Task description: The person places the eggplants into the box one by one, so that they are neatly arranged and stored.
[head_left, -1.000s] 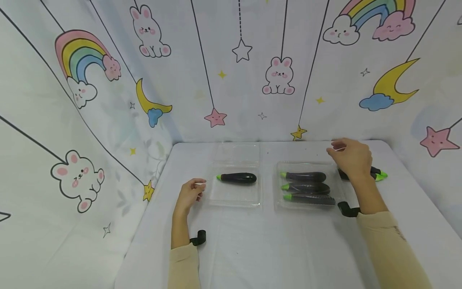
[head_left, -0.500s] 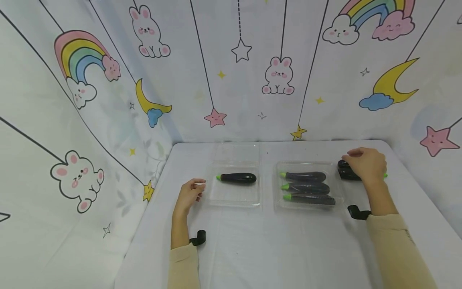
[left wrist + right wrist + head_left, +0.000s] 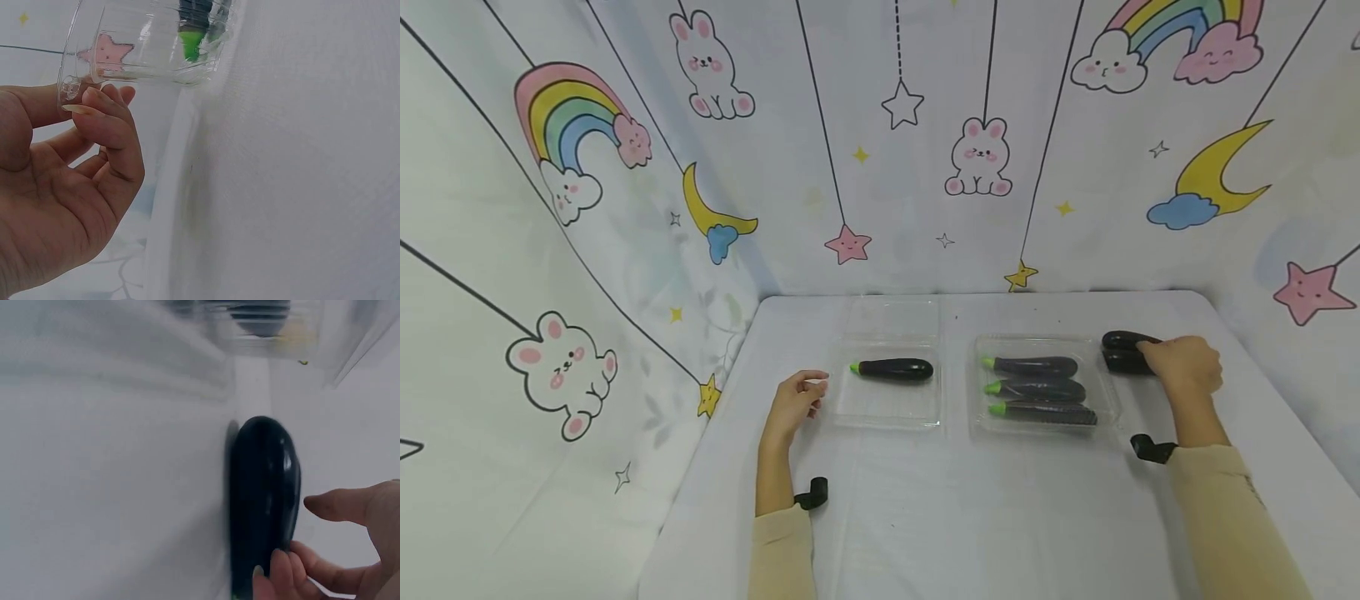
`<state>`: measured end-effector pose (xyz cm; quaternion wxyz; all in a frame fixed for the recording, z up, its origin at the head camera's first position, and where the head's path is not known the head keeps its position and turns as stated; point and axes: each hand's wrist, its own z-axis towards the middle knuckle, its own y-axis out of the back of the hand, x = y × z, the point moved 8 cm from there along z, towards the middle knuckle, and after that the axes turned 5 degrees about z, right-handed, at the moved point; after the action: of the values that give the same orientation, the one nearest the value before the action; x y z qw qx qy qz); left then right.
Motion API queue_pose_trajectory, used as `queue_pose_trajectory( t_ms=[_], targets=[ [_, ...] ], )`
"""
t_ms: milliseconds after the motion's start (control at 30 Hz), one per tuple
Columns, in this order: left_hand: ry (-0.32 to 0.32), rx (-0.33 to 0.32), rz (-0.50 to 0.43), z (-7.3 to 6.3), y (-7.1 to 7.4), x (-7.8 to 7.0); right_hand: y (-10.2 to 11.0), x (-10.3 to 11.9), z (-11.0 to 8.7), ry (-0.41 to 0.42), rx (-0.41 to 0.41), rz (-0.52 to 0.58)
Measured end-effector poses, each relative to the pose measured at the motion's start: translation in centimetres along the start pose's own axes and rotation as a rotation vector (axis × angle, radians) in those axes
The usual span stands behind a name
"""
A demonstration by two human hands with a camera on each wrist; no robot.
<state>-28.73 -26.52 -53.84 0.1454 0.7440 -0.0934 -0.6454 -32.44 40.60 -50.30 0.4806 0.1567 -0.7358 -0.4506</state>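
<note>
My left hand (image 3: 797,400) stays at the left rim of an open clear plastic box (image 3: 842,417), fingers curled. In the left wrist view, thumb and fingertips meet at the transparent rim (image 3: 69,84). One glossy dark eggplant (image 3: 898,370) with a bright green stem lies inside that box. At the right, my right hand (image 3: 1183,362) is over the stem ends of two more eggplants, one behind (image 3: 1122,338) and one in front (image 3: 1123,361). Several fingertips curl onto a dark eggplant (image 3: 262,487) in the right wrist view, while another digit's tip stands just off its side.
A second clear box (image 3: 981,423) holds three eggplants side by side, between the open box and my right hand. The open box's lid (image 3: 891,315) lies folded back. A patterned curtain (image 3: 910,192) hangs behind the white table (image 3: 970,517).
My right hand has come from above the table's back right, moving right and toward me, down onto the loose eggplants' stem ends. My left hand has not moved.
</note>
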Motion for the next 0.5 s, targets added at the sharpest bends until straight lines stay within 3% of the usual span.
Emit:
queue_pose_trajectory(
  t_ms=[167,500],
  targets=[
    [-0.004,-0.004,0.007,0.1,0.0,0.1,-0.6,-1.8,0.3,-0.090,0.082,-0.045],
    [0.000,-0.008,0.006,0.1,0.1,0.2,-2.1,-2.5,0.4,-0.083,0.213,-0.083]
  ],
)
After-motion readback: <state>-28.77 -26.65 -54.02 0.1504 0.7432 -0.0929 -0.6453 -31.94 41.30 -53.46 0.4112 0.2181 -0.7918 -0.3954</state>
